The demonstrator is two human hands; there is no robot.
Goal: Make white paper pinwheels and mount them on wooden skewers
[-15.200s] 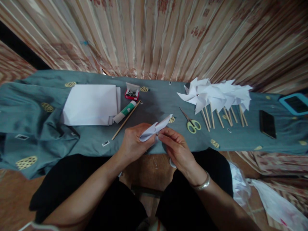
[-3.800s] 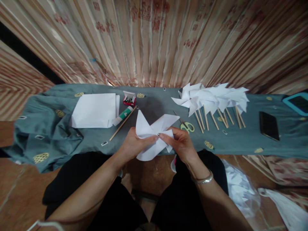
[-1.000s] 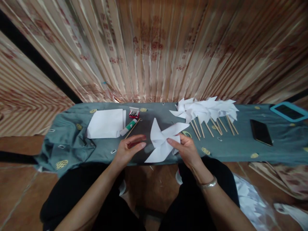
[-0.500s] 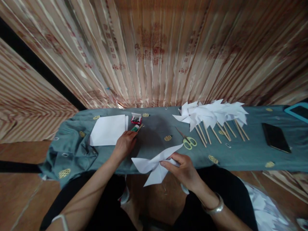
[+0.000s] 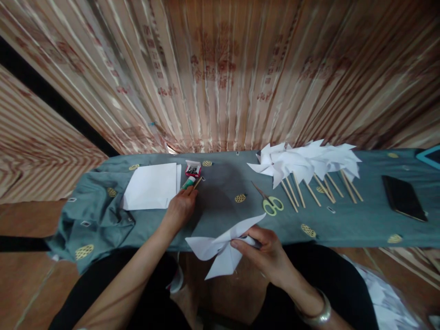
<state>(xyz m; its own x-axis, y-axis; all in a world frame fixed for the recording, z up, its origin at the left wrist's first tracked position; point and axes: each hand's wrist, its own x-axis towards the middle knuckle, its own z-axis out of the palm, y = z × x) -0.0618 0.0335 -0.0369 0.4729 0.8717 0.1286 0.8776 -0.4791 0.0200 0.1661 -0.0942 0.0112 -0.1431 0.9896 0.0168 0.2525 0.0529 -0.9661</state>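
My right hand (image 5: 266, 250) pinches a folded white paper pinwheel (image 5: 223, 247) near its middle, above the table's front edge. Its pointed blades spread to the left, downward and up to the right. My left hand (image 5: 182, 204) rests on the cloth, fingers closed on a thin wooden stick (image 5: 197, 182) whose tip sticks out past them. A green and white tube (image 5: 188, 183) lies right at those fingertips, partly hidden. Just beyond is a small open red box (image 5: 193, 169) of metal pins. White paper sheets (image 5: 151, 187) lie stacked to the left.
Finished-looking pinwheels on sticks (image 5: 309, 162) lie overlapped at the back right. Scissors with light green handles (image 5: 272, 205) rest open before them. A dark phone (image 5: 404, 198) and a blue-edged device (image 5: 429, 158) lie farther right. A pleated curtain (image 5: 220, 78) hangs behind the cloth-covered table (image 5: 227, 178).
My left hand has drawn back slightly toward me, showing more of the tube. The pinwheel in my right hand has dropped a little lower. The view has shifted slightly.
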